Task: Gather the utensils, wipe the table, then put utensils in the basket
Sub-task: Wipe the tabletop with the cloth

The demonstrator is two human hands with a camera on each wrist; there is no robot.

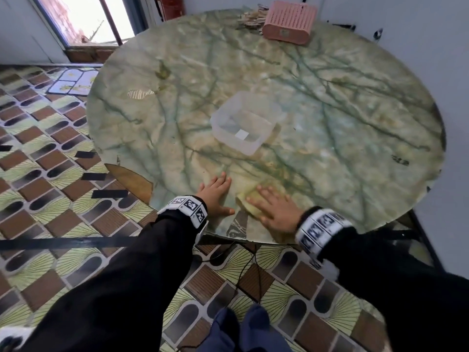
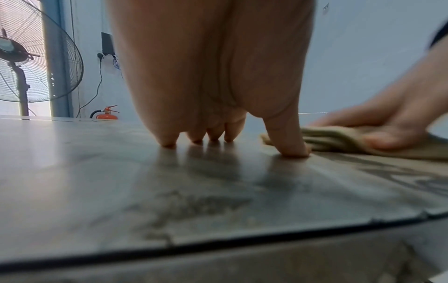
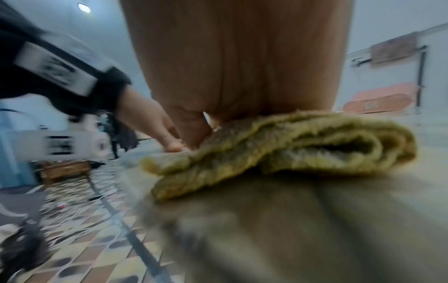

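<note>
A folded yellow-green cloth (image 1: 250,199) (image 2: 339,138) (image 3: 278,141) lies on the round green marble table (image 1: 330,102) near its front edge. My right hand (image 1: 272,204) (image 2: 387,122) presses flat on the cloth with straight fingers. My left hand (image 1: 215,193) (image 2: 213,114) rests just left of the cloth, fingertips (image 2: 167,142) and thumb propped on the tabletop, holding nothing. A pink slatted basket (image 1: 289,22) (image 3: 378,100) stands at the far edge, with a pile of wooden utensils (image 1: 251,17) beside it on its left.
A clear plastic tub (image 1: 247,123) sits mid-table. The table's front rim (image 2: 242,241) is close to my wrists. Patterned floor tiles (image 1: 50,174) lie to the left. A standing fan (image 2: 31,57) and a red fire extinguisher (image 2: 107,114) are at the far wall.
</note>
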